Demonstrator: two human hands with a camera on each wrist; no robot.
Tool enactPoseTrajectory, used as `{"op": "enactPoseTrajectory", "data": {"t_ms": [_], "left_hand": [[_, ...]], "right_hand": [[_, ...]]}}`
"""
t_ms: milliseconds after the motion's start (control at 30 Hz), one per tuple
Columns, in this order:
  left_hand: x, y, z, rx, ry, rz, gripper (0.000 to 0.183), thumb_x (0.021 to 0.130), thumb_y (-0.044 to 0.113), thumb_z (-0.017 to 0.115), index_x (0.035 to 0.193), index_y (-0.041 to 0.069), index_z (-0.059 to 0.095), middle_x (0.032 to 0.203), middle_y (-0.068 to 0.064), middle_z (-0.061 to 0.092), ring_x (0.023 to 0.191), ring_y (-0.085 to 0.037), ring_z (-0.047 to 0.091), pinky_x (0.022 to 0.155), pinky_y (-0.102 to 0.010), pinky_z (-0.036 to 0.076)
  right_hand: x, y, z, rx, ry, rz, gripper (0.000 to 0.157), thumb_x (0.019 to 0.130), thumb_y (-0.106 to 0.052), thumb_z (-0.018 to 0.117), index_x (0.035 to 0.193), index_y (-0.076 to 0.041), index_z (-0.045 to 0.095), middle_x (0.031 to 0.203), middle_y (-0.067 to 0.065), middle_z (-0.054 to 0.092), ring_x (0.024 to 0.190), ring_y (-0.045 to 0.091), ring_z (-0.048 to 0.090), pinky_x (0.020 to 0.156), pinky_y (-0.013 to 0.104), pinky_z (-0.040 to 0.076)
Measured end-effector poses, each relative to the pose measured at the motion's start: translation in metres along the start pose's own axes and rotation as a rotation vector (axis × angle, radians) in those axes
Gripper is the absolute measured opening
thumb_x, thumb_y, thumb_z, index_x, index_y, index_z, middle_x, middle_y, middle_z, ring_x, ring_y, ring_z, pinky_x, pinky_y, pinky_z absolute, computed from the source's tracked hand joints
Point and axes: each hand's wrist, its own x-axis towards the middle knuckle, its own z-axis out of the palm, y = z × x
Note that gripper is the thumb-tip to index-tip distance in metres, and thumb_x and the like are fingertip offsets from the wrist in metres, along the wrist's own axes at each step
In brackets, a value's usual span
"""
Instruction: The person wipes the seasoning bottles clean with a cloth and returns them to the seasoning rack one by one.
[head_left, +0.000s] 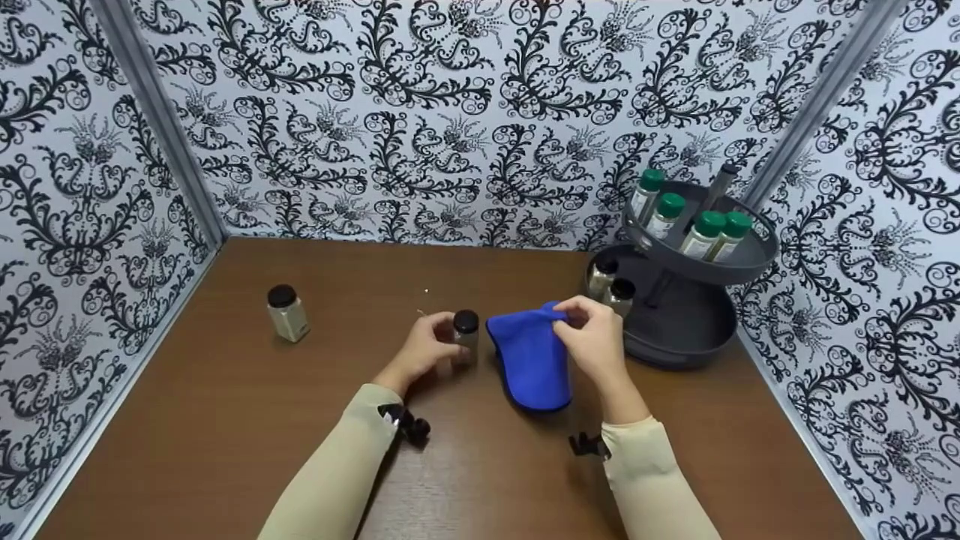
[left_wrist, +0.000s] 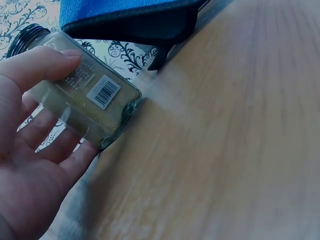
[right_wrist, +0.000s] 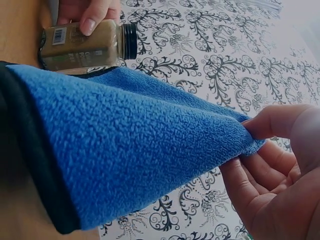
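My left hand (head_left: 427, 346) grips a glass spice jar (head_left: 466, 337) with a black lid, thumb on one side and fingers round the other. In the left wrist view the jar (left_wrist: 87, 90) shows a barcode label and a tan powder inside. Just right of it, my right hand (head_left: 595, 337) pinches the top of a blue cloth (head_left: 531, 360) with dark edging between thumb and fingers. The cloth (right_wrist: 135, 140) hangs down in folds from that pinch, as the right wrist view shows, with the jar close behind it.
Another black-lidded jar (head_left: 288, 315) stands at the left of the wooden table (head_left: 337, 277). At the back right is a two-tier dark grey rack (head_left: 675, 345); green-capped bottles (head_left: 667, 214) stand on its upper tier, black-lidded jars (head_left: 621, 296) on the lower. Patterned walls (head_left: 420, 127) enclose the table.
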Motion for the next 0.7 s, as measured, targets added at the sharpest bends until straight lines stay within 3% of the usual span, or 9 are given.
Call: {"op": "enactPoseTrajectory", "data": {"t_ms": [133, 400, 567, 700], "left_hand": [[-0.001, 0.011, 0.001, -0.05, -0.003, 0.028, 0.05, 0.076, -0.009, 0.081, 0.124, 0.0, 0.074, 0.112, -0.013, 0.077, 0.094, -0.012, 0.071, 0.086, -0.025, 0.058], [-0.006, 0.044, 0.02, -0.14, -0.035, 0.053, 0.051, 0.075, -0.006, 0.083, 0.124, 0.002, 0.074, 0.104, -0.01, 0.076, 0.089, -0.016, 0.072, 0.08, -0.029, 0.062], [-0.009, 0.065, 0.033, -0.113, -0.043, 0.057, 0.051, 0.072, -0.005, 0.084, 0.122, 0.001, 0.075, 0.098, -0.005, 0.076, 0.084, -0.014, 0.072, 0.078, -0.028, 0.061], [-0.012, 0.077, 0.04, -0.073, -0.011, 0.047, 0.05, 0.07, -0.003, 0.086, 0.119, 0.003, 0.076, 0.094, -0.001, 0.076, 0.081, -0.013, 0.07, 0.076, -0.028, 0.06]], "right_hand": [[0.001, 0.002, 0.002, 0.034, 0.013, 0.035, 0.019, 0.077, 0.001, 0.075, 0.093, -0.005, 0.082, 0.094, 0.014, 0.082, 0.081, 0.012, 0.072, 0.071, 0.013, 0.051], [0.0, 0.002, 0.008, 0.246, 0.109, 0.102, 0.016, 0.078, 0.01, 0.076, 0.094, 0.008, 0.078, 0.089, 0.017, 0.08, 0.075, 0.001, 0.067, 0.068, 0.013, 0.053], [-0.004, -0.006, 0.013, 0.396, 0.185, 0.041, 0.016, 0.079, 0.013, 0.076, 0.096, 0.012, 0.075, 0.088, 0.01, 0.078, 0.074, 0.004, 0.068, 0.069, 0.016, 0.055], [-0.01, -0.014, 0.017, 0.445, 0.21, -0.037, 0.017, 0.08, 0.014, 0.076, 0.096, 0.011, 0.076, 0.09, 0.011, 0.078, 0.074, 0.006, 0.07, 0.069, 0.017, 0.057]]}}
